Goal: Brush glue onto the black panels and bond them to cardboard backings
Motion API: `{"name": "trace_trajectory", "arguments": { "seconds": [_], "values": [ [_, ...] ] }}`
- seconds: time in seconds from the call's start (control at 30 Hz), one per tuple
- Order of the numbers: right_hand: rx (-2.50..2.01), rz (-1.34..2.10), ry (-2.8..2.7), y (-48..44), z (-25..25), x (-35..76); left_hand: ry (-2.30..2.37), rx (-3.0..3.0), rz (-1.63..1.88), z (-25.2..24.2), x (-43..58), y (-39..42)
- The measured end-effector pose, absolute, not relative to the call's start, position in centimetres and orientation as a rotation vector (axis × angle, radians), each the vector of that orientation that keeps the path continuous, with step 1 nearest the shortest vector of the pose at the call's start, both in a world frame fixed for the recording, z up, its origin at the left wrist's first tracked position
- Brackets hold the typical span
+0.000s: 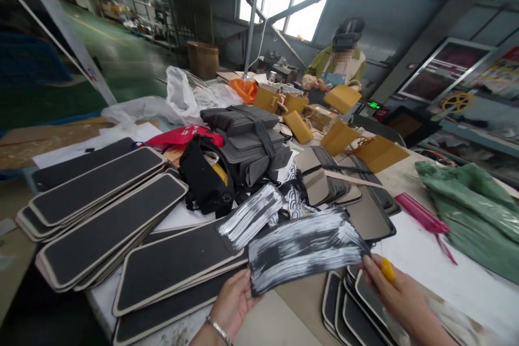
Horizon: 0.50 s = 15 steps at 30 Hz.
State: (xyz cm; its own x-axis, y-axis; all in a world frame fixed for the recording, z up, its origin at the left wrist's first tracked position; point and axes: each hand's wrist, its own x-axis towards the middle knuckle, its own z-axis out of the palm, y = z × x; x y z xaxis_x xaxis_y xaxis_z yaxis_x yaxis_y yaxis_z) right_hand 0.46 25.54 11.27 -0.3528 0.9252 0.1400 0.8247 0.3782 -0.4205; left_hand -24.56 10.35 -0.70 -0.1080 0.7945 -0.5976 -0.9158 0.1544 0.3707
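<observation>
A black rectangular panel streaked with white paste is held up between my two hands. My left hand, with a bracelet at the wrist, pinches its lower left corner. My right hand grips the right end. A small yellow thing shows at my right fingers; I cannot make out its kind. Just behind, a smaller piece with white streaks lies across a long black panel with a pale edge. Dark pale-edged pieces are stacked beneath my right hand.
Stacks of long dark panels fill the left side. A black bag, a pile of dark pieces and grey-brown pieces stand behind. A pink pouch and green bag lie right. A co-worker handles mustard pieces.
</observation>
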Motion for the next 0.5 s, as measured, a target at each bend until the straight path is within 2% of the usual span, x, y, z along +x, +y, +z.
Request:
{"name": "trace_trajectory", "arguments": {
  "seconds": [0.1,0.3,0.5],
  "values": [
    [-1.665,0.587,-2.287,28.9,9.3,-1.8,0.967,-0.194,1.455,-2.5,-24.1,11.7],
    [-1.861,0.735,-2.044,34.0,6.3,-3.7,1.187,-0.124,1.455,-5.2,-21.5,15.1],
    [-1.866,0.948,-1.637,35.4,6.7,-4.9,1.495,-0.05,1.463,-5.5,-20.6,17.2]
  ]
}}
